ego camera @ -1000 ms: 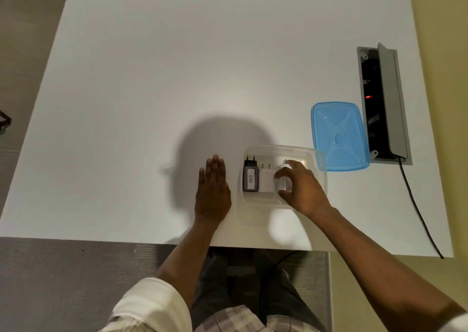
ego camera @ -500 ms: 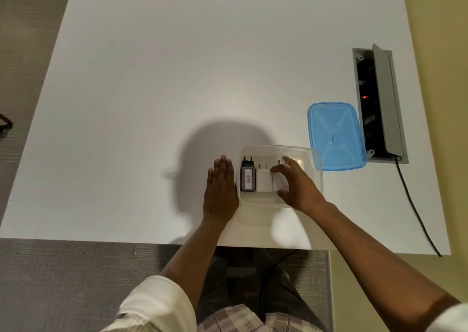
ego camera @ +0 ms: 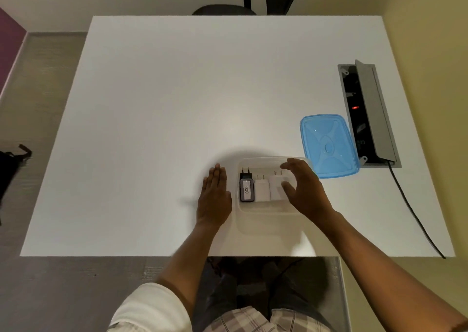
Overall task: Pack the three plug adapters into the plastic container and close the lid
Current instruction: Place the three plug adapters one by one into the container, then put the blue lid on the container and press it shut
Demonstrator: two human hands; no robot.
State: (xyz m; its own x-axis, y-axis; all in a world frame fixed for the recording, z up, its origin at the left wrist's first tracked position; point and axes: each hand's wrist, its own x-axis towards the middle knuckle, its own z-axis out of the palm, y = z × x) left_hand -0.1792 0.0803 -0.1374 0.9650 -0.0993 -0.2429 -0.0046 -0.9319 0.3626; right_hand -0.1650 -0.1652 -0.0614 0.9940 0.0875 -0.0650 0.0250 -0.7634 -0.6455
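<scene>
A clear plastic container [ego camera: 268, 224] stands near the table's front edge. Inside it lie three plug adapters side by side, prongs pointing away: a black adapter [ego camera: 246, 189] with a "030" label at the left, a white adapter [ego camera: 262, 190] in the middle, and a second white adapter [ego camera: 276, 187] at the right. My right hand [ego camera: 302, 190] hovers over the container's right part with fingers spread, holding nothing and covering part of the right adapter. My left hand [ego camera: 214, 198] lies flat on the table against the container's left wall. The blue lid [ego camera: 328, 145] lies on the table to the back right.
An open grey cable box [ego camera: 367, 114] is set into the white table [ego camera: 202, 103] behind the lid, with a black cable [ego camera: 415, 215] running off the front right edge. A dark chair [ego camera: 224, 9] stands beyond the far edge.
My right hand has let go of the right white adapter and lifted with fingers spread. My left hand has slid right, up to the container's wall.
</scene>
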